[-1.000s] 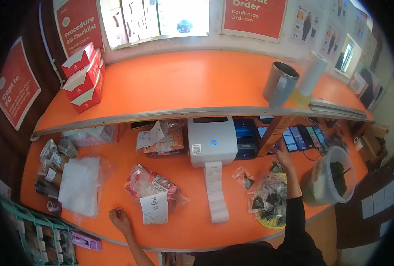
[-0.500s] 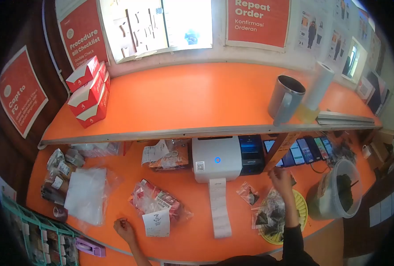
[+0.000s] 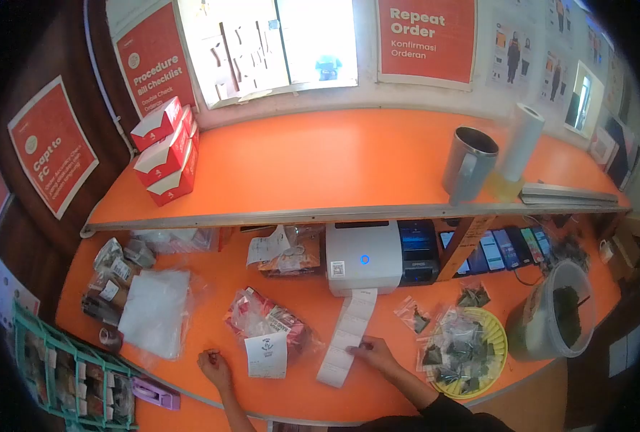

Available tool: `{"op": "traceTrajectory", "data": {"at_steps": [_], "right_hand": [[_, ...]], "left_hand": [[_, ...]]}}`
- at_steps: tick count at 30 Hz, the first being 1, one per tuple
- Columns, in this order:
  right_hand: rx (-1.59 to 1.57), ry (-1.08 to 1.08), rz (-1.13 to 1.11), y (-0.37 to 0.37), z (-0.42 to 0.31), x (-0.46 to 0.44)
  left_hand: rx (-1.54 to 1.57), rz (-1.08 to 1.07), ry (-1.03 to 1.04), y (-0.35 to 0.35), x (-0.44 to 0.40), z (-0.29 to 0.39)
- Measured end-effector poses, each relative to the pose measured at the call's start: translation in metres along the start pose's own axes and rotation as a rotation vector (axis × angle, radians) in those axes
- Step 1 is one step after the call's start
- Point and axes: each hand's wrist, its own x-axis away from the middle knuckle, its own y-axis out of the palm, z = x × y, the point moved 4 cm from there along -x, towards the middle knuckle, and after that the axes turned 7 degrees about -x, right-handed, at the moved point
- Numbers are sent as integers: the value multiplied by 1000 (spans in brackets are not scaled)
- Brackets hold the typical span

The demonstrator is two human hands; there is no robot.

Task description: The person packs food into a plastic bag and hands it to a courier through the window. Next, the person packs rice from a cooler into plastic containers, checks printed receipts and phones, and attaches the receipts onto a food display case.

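A long white paper receipt strip (image 3: pixel 346 338) hangs out of the grey-white printer (image 3: pixel 363 252) and lies across the orange counter. My right hand (image 3: pixel 375 356) pinches the strip's right edge near its lower part. My left hand (image 3: pixel 215 369) rests near the front edge with its fingers curled in; whether anything is inside them is hidden. Between my hands and a little farther back lies a red pack in clear plastic (image 3: pixel 280 320), with a white printed slip (image 3: pixel 267 355) on its front.
A yellow round tray (image 3: pixel 502 345) of small clear packets and a clear tub (image 3: pixel 532 331) stand on the right. Several phones (image 3: pixel 508 248) lie under the shelf (image 3: pixel 298 165). Plastic bags (image 3: pixel 156 313) are at left. A purple tape dispenser (image 3: pixel 154 394) sits by a green rack (image 3: pixel 39 345).
My right hand has come from above the tray, left and toward me, onto the receipt strip. The strip's lower end has swung left. My left hand stays near the counter edge.
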Motion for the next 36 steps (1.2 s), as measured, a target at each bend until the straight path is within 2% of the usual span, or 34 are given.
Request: {"op": "traceTrajectory", "data": {"at_steps": [1,2,4,6,7,9,10,12,14,16,18,21,24,25,27,28,30,34,36], "right_hand": [[-219,-49,-68,3,2,3],[-219,-42,-73,4,0,8],[-296,6,-99,5,-3,24],[-342,28,-130,4,3,38],[-385,3,-150,3,6,42],[-391,33,-155,3,18,52],[-384,62,-172,3,22,59],[-377,90,-187,0,27,67],[-325,131,-216,1,34,77],[-325,162,-240,-1,39,87],[-321,189,-272,1,44,96],[-392,268,-321,8,58,108],[-174,277,-531,20,72,116],[-173,283,-532,22,78,116],[-107,199,-576,25,89,115],[-104,205,-578,26,84,118],[39,157,-631,28,67,122],[235,-1,-677,15,12,132],[890,185,-460,-5,-21,124]], "left_hand": [[28,14,21,0,-1,2],[50,25,42,-1,-2,2],[195,-53,-83,10,-6,-21],[-114,-68,125,0,-6,-7],[-132,-81,115,1,-4,-12],[341,-289,-104,9,-2,-30],[333,-294,-106,1,7,-24],[607,-143,-364,-13,34,0],[413,28,-402,-12,82,-14],[507,155,-474,-23,132,38],[401,-4,-434,-24,174,64],[528,-445,-291,-14,203,133],[757,-827,-254,1,203,191],[756,-828,-260,7,197,198],[935,-1168,-277,23,198,216],[936,-1165,-284,25,192,221],[936,-1481,-313,29,196,231],[1054,-1461,-400,44,212,213],[1056,-1424,-414,45,219,201]]}}
